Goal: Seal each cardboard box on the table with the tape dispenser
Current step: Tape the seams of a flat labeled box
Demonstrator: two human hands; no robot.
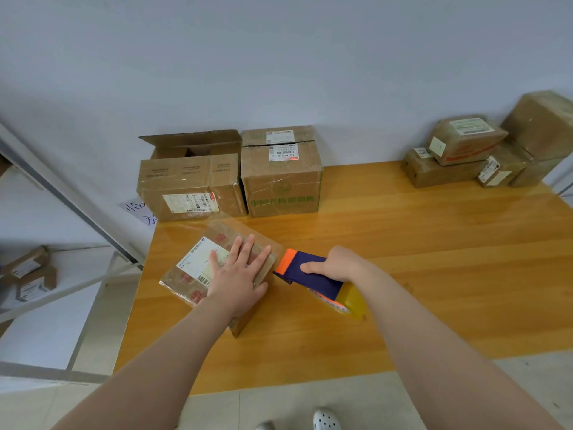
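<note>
The small flat box (186, 279) lies at the near left part of the worktop (418, 259), turned at an angle, with a white label on top. The left hand (238, 274) lies flat on its lid, fingers straight and spread, pressing down rather than gripping. Just right of this box, the tape dispenser (310, 271), blue with an orange front, has its nose at the box's right edge. The right hand (341, 263) is wrapped round its handle, thumb along the side. The yellowish tape roll (355, 302) trails toward the person.

Behind the flat box stand an open-flapped box (189, 184) and, to its right, a green-printed box (280, 181) whose top seam looks split. Far to the right of the flat box is a stack of parcels (465, 156).

The flat box looks light and glossy with older tape, so it would likely slide on the smooth worktop unless pinned. A flat palm on the lid, clear of the seam, seems the right hold. The cardboard should be stiff enough to take the dispenser's push.

The seam is hidden under the left hand, and the dispenser's blade and any loose tape end cannot be made out. The parcel stack is cut off at the frame edge.
</note>
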